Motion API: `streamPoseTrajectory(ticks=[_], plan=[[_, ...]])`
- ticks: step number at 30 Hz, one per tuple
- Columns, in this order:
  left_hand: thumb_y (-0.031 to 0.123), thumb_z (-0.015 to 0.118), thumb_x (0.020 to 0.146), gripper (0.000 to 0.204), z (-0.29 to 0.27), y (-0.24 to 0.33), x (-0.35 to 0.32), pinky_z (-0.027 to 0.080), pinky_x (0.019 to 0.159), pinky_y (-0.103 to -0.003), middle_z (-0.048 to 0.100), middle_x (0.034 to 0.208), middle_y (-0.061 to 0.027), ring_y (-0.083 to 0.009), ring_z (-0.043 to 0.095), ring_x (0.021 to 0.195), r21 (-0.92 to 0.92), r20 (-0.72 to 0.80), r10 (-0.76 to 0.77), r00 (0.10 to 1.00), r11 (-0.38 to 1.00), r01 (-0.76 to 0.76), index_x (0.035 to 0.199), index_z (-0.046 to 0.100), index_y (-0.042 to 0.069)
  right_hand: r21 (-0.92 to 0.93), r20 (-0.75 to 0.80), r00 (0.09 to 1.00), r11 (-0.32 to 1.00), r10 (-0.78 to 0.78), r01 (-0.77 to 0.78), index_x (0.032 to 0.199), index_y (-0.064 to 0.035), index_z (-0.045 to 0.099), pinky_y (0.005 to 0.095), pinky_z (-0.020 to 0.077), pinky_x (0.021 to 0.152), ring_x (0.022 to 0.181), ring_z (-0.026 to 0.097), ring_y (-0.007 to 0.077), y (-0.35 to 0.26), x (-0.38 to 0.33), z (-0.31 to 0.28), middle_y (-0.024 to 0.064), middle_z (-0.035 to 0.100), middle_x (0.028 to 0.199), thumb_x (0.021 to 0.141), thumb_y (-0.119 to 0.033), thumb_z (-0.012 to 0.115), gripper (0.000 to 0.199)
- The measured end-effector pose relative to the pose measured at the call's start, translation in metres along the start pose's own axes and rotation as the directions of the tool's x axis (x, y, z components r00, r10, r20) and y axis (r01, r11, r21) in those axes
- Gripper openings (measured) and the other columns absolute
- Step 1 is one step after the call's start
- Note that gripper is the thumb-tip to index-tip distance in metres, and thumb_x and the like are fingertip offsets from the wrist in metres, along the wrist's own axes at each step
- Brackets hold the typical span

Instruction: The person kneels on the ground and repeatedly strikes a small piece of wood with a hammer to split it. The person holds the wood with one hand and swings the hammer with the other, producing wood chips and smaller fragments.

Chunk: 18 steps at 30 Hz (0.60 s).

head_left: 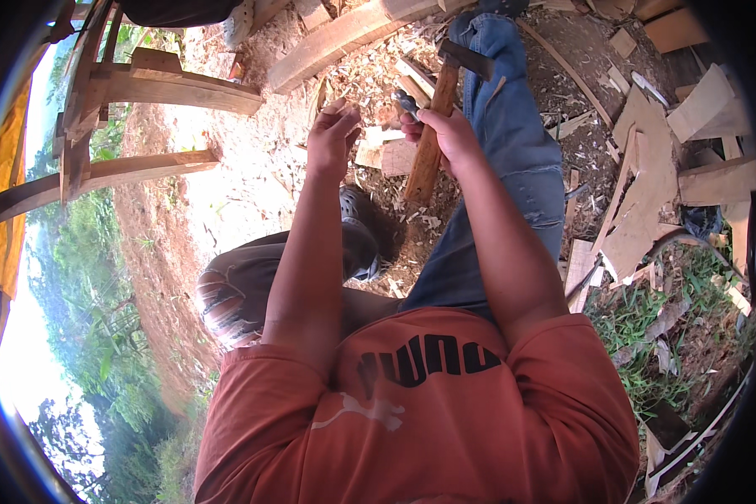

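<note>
My right hand [452, 139] is closed around the wooden handle of an adze [428, 164], its dark metal head at the top, beside the blue jeans leg. At the fingertips of that hand sticks out a small dark grey object [407, 102] with a rounded end; its kind is unclear. To the left, my left hand [334, 134] is raised over the bright ground with its fingers curled together. Whatever lies between those fingers, if anything, is too small to make out. A gap separates the two hands.
Wood chips and offcuts cover the ground. A long curved plank [344, 42] lies ahead. Wooden beams [168, 90] jut in from the left, near an orange sheet [4, 218]. Broken boards [643, 185] are piled at the right, above some grass [638, 328].
</note>
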<state>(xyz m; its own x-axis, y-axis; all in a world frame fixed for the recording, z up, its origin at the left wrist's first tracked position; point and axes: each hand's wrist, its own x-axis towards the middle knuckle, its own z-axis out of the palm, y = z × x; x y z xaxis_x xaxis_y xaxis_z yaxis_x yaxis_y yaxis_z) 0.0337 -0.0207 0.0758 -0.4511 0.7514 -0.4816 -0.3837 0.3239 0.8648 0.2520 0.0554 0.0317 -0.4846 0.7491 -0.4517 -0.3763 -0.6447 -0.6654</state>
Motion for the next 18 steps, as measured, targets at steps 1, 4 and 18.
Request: streamPoseTrajectory(ticks=[1, 4, 18], plan=[[0.010, 0.071, 0.107, 0.070, -0.001, 0.011, 0.000, 0.042, 0.125, -0.042, 0.057, 0.161, -0.0158, -0.0264, 0.053, 0.150, 0.028, -0.006, 0.106, 0.994, 0.994, -0.105, 0.168, 0.038, 0.004, -0.041, 0.003, 1.000, 0.999, -0.021, 0.021, 0.131, 0.0084, 0.065, 0.0374, 0.0668, 0.078, 0.087, 0.080, 0.0238, 0.001, 0.003, -0.001, 0.0179, 0.080, 0.107, 0.104, -0.013, 0.066, 0.034], [0.011, 0.070, 0.108, 0.074, -0.014, 0.071, 0.005, 0.037, 0.131, -0.044, 0.050, 0.169, -0.0211, -0.0283, 0.049, 0.155, 0.291, 0.073, 0.251, 0.965, 0.920, -0.261, 0.171, 0.032, 0.003, -0.202, -0.072, 0.992, 0.975, -0.106, 0.089, 0.117, 0.0106, 0.071, 0.0361, 0.0657, 0.077, 0.087, 0.080, 0.0226, -0.010, 0.003, -0.002, 0.0167, 0.081, 0.103, 0.103, -0.010, 0.070, 0.025], [0.027, 0.085, 0.096, 0.054, -0.029, 0.187, -0.150, 0.057, 0.108, -0.041, 0.076, 0.137, -0.0104, -0.0250, 0.072, 0.121, 0.875, 0.460, -0.202, 0.864, 0.267, -0.404, 0.145, 0.070, 0.011, -0.876, -0.222, 0.975, 0.444, -0.022, -0.190, 0.118, 0.0070, 0.066, 0.0366, 0.0623, 0.078, 0.079, 0.081, 0.0204, -0.030, 0.008, -0.046, 0.0138, 0.084, 0.093, 0.093, -0.024, 0.075, 0.041]])
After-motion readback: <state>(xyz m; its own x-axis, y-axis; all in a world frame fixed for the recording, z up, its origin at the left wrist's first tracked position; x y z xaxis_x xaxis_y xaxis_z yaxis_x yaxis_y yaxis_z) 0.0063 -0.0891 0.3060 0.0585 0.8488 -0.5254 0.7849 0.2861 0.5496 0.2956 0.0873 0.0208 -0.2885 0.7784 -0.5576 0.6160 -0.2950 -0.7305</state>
